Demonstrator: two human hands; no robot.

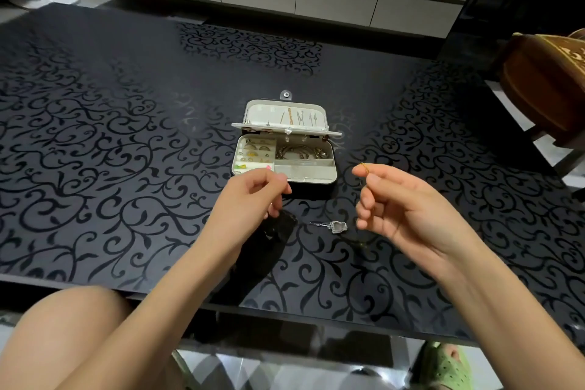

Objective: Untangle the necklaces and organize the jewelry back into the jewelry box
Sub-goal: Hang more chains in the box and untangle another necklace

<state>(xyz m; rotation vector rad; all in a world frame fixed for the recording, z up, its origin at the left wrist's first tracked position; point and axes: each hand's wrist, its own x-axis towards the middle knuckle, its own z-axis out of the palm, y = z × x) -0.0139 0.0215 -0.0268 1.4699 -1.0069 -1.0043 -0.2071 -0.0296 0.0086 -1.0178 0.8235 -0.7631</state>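
Thin gold chain (364,168) is pinched between thumb and forefinger of right hand (402,199), raised over the table (110,136). Left hand (253,196) is curled, fingertips pressed together; any hold cannot be told. Silver pendant (338,226) is laid between both hands. Jewelry box (313,187) is seen open just beyond, rings inside.

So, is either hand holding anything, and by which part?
Right hand pinches a thin gold chain at its top end. Left hand is pinched too; on what cannot be told.
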